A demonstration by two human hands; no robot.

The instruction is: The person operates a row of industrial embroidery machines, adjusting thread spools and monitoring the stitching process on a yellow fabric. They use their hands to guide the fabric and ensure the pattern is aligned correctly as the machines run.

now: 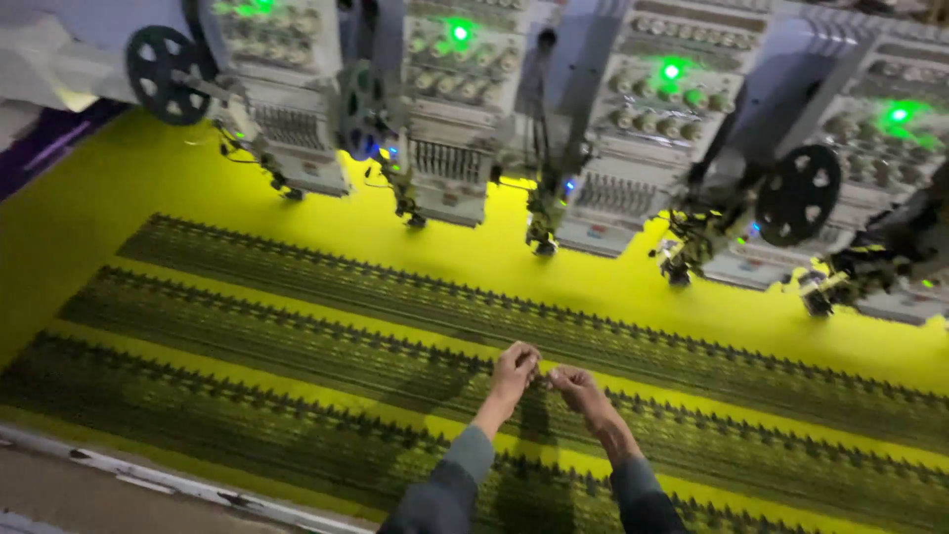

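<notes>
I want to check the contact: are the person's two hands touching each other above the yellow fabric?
Cannot tell. In the head view the left hand and right hand meet fingertip to fingertip over the yellow fabric, but the picture is too small and dim to show contact or gap.

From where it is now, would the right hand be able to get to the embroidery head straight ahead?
Probably yes, with a long stretch. The right hand hovers over the yellow fabric, and nothing stands between it and the embroidery head, which lies well beyond it.
</notes>
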